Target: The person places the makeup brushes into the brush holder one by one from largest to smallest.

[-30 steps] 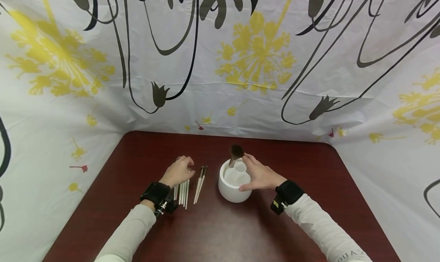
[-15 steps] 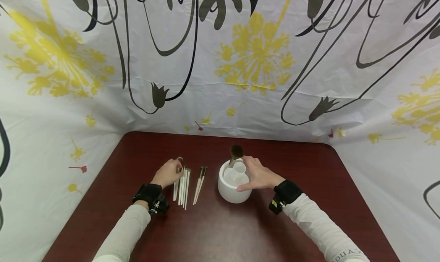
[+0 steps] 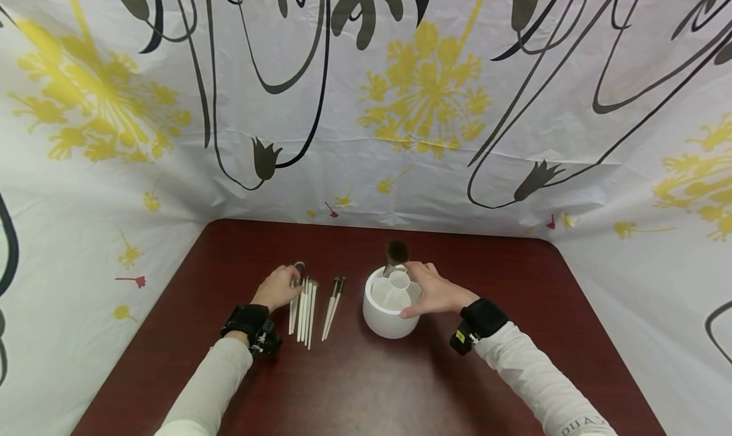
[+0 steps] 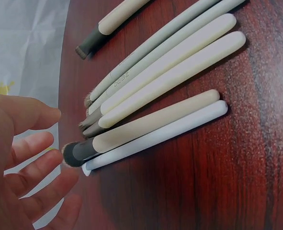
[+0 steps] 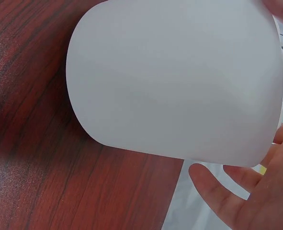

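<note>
My left hand (image 3: pixel 278 288) is low over the far ends of a row of makeup brushes (image 3: pixel 305 312). In the left wrist view its thumb and fingers are apart, with fingertips close to the dark bristles of a beige-handled brush (image 4: pixel 155 122); nothing shows between them. A white brush (image 4: pixel 160 135) lies along that one. My right hand (image 3: pixel 439 293) grips the round white brush holder (image 3: pixel 384 321), thumb at the near rim and fingers behind. One large fluffy brush (image 3: pixel 397 253) stands in the holder's far side, head up. The right wrist view shows mostly the holder's smooth wall (image 5: pixel 175 81).
Two more brushes (image 3: pixel 332 312) lie together between the row and the holder. All rest on a dark red wooden table (image 3: pixel 366 385). A white cloth (image 3: pixel 343 118) with yellow and grey flower prints hangs behind and along both sides.
My left hand has drawn back to the left, uncovering more of the brush heads. The right hand keeps its hold on the holder; the fluffy brush has shifted slightly right.
</note>
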### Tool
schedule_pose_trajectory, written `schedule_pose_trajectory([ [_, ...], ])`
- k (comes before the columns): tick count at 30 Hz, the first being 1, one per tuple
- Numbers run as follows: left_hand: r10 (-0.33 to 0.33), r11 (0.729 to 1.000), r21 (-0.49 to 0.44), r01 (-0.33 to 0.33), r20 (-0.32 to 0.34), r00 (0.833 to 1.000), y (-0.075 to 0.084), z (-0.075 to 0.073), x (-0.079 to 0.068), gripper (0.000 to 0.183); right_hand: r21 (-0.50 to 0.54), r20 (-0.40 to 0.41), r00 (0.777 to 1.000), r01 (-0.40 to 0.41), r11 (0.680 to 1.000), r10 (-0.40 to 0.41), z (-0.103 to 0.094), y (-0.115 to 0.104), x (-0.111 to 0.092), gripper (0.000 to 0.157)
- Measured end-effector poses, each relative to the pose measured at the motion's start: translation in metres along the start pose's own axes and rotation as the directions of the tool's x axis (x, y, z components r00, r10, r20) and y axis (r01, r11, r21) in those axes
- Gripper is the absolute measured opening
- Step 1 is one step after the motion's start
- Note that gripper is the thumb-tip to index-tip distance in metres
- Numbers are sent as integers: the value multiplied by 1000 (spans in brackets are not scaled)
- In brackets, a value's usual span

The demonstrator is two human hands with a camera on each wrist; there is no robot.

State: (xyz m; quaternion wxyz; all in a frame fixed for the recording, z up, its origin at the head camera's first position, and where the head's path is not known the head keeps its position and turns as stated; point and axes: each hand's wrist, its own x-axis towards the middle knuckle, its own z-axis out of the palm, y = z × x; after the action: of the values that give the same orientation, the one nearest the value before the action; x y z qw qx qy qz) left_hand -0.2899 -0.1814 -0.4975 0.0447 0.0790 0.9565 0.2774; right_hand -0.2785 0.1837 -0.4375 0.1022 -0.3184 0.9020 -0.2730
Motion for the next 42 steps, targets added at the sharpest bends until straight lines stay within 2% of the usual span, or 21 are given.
schedule_pose_trajectory([
  [3, -12, 1000, 0, 12, 1, 1000, 0, 0, 1, 28, 10, -10, 1000, 10, 1000, -10, 1, 1, 1, 96],
  [7, -23, 1000, 3, 23, 0, 1000, -1, 1, 1, 28, 56, 10, 1000, -21, 998, 20, 3, 0, 2, 94],
  [14, -16, 1000, 7, 16, 3, 1000, -5, 2, 2, 26, 103, 17, 999, -51, 993, 49, 5, -4, 4, 104],
  [18, -23, 1000, 10, 23, 1, 1000, -6, 1, 2, 23, 107, 20, 999, -37, 994, 35, 6, -6, 6, 102],
  [23, -29, 1000, -13, 29, 3, 1000, -7, 1, 4, 22, 91, 31, 998, -57, 994, 55, 8, -6, 7, 98],
  [32, -37, 999, -37, 38, 22, 999, -7, 4, 8, 23, 173, 15, 995, -96, 980, 95, 12, -3, 3, 95],
  [42, -62, 998, 11, 62, -2, 998, -3, 7, 6, 30, 213, 22, 993, -117, 970, 115, 14, -3, 1, 95],
])
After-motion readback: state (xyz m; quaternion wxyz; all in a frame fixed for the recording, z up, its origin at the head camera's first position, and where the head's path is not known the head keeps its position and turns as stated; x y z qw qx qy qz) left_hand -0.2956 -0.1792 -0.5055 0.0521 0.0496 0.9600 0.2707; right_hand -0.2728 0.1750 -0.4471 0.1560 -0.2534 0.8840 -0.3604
